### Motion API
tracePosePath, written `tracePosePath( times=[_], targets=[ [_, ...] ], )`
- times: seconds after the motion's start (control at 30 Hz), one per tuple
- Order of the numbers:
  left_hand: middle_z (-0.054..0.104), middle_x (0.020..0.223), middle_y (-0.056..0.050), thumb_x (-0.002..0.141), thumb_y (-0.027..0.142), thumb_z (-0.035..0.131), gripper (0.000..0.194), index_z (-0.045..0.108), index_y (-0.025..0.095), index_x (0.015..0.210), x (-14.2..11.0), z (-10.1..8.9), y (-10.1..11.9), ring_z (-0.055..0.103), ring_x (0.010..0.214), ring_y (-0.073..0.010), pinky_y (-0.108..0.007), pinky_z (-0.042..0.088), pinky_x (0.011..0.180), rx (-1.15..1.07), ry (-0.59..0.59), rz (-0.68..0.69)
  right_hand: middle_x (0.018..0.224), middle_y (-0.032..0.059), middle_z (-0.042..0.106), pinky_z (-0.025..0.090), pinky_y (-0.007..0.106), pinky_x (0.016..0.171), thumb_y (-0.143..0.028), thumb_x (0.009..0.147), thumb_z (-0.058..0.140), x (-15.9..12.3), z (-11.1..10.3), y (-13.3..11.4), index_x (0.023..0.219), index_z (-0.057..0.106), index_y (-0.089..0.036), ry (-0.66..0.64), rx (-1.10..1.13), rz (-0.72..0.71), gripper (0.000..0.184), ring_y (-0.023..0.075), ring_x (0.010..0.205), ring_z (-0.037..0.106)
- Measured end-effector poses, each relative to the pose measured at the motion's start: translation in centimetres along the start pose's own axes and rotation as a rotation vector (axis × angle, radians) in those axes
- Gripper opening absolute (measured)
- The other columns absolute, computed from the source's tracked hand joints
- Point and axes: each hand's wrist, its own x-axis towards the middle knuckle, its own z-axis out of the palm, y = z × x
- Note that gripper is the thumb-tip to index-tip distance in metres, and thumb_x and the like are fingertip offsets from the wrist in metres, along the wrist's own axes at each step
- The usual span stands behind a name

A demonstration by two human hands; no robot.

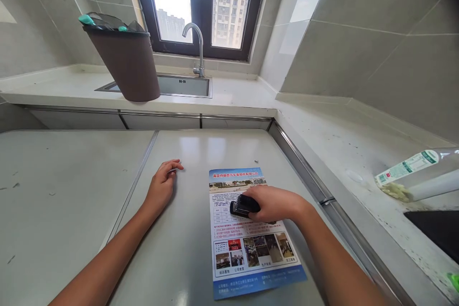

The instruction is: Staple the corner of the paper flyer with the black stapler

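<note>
In the head view, the step in hand appears to be handling a black stapler (246,205) over a printed sheet (255,229). The sheet lies face up on the pale table (190,234), right of the seam between its panels, and the stapler is over the sheet's middle, its nose pointing left. Whether it presses on the paper or sits just above it cannot be told.

The next move, as far as one can judge, calls for steady control of the stapler, either lifting it clear or setting it down without dragging the paper; a free hand on the sheet would help keep it flat.

The right hand (277,202) is grasping the stapler from its rear end, back of the hand upward, fingers wrapped over it and partly hidden. Its forearm rises from the lower right, bending leftward at the wrist.

The left hand (163,185) is empty, its fingers relaxed and slightly curled toward the right. It rests at the table, well apart from the sheet's left edge, with the forearm slanting up from the lower left.
</note>
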Motion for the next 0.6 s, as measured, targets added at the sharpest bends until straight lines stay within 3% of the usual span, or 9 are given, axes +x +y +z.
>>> tracePosePath(
  times=[0.17, 0.33, 0.4, 0.43, 0.5, 0.6],
  targets=[
    [0.060, 0.135, -0.008, 0.084, 0.019, 0.045, 0.026, 0.068, 0.024, 0.095, 0.1, 0.1, -0.1, 0.054, 0.130, -0.0271, -0.043, 0.043, 0.108, -0.020, 0.006, 0.011, 0.076, -0.0025, 0.070, 0.036, 0.025, 0.054, -0.021, 0.070, 0.073, -0.6, -0.5, 1.4, 0.080, 0.067, -0.024, -0.049, 0.039, 0.048, 0.012, 0.0153, 0.063, 0.062],
    [0.061, 0.133, -0.007, 0.085, 0.020, 0.045, 0.025, 0.068, 0.025, 0.094, 0.1, 0.1, 0.0, 0.054, 0.129, -0.0273, -0.043, 0.043, 0.106, -0.010, 0.007, 0.007, 0.083, -0.0014, 0.068, 0.038, 0.026, 0.057, -0.046, 0.072, 0.080, -1.2, -2.0, 2.0, 0.087, 0.068, -0.023, -0.115, 0.082, 0.021, 0.030, 0.0161, 0.069, 0.060],
    [0.061, 0.134, -0.007, 0.085, 0.021, 0.045, 0.025, 0.068, 0.025, 0.093, 0.1, 0.1, 0.1, 0.055, 0.128, -0.0274, -0.044, 0.043, 0.106, -0.015, 0.011, -0.008, 0.082, -0.0016, 0.066, 0.038, 0.025, 0.058, -0.052, 0.079, 0.075, -1.2, -2.8, 2.6, 0.089, 0.067, -0.023, -0.087, 0.115, 0.001, 0.032, 0.0158, 0.070, 0.058],
    [0.061, 0.135, -0.007, 0.085, 0.021, 0.045, 0.024, 0.068, 0.024, 0.093, 0.1, 0.1, 0.1, 0.055, 0.128, -0.0272, -0.044, 0.043, 0.106, -0.021, 0.014, -0.017, 0.082, -0.0013, 0.064, 0.039, 0.025, 0.060, -0.054, 0.085, 0.068, -1.1, -3.0, 3.0, 0.089, 0.067, -0.022, -0.022, 0.128, 0.002, 0.032, 0.0159, 0.071, 0.057],
    [0.061, 0.135, -0.007, 0.085, 0.021, 0.046, 0.024, 0.068, 0.024, 0.093, 0.1, 0.1, 0.0, 0.056, 0.126, -0.0269, -0.044, 0.043, 0.107, -0.041, 0.021, -0.031, 0.085, 0.0010, 0.064, 0.045, 0.028, 0.068, -0.054, 0.095, 0.054, -0.3, -3.1, 4.2, 0.092, 0.066, -0.021, 0.240, 0.117, 0.035, 0.035, 0.0176, 0.077, 0.059],
    [0.062, 0.133, -0.007, 0.083, 0.021, 0.047, 0.023, 0.069, 0.023, 0.092, 0.2, 0.2, -0.3, 0.056, 0.126, -0.0265, -0.042, 0.045, 0.107, -0.083, 0.029, -0.024, 0.117, 0.0108, 0.064, 0.048, 0.037, 0.095, -0.053, 0.099, 0.049, 1.7, -1.9, 6.3, 0.110, 0.066, -0.019, 0.656, 0.013, 0.091, 0.039, 0.0241, 0.109, 0.061]
  ],
)
